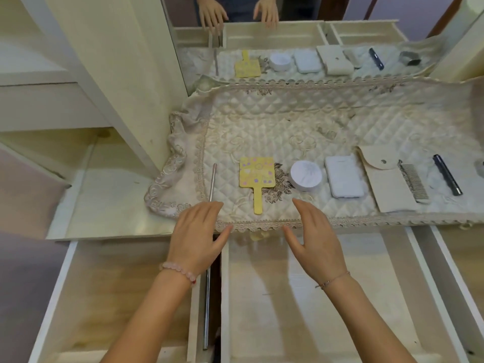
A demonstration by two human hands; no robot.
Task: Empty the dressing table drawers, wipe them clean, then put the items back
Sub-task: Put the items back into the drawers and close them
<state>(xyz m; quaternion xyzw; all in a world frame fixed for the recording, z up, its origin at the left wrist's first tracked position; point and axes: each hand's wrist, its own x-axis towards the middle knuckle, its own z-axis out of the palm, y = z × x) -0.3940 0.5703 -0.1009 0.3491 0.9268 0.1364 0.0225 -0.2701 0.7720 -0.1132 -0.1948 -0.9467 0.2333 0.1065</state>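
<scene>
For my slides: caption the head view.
Left hand, right hand open above empty drawers; yellow mirror, jar, comb on quilted cover.

Quilted cloth on dressing table

The right edge cuts off a grey item (too little shows to identify).

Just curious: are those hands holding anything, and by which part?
Nothing is held. The left hand and right hand are both open, fingers spread, at the near edge of the quilted cloth.
</scene>
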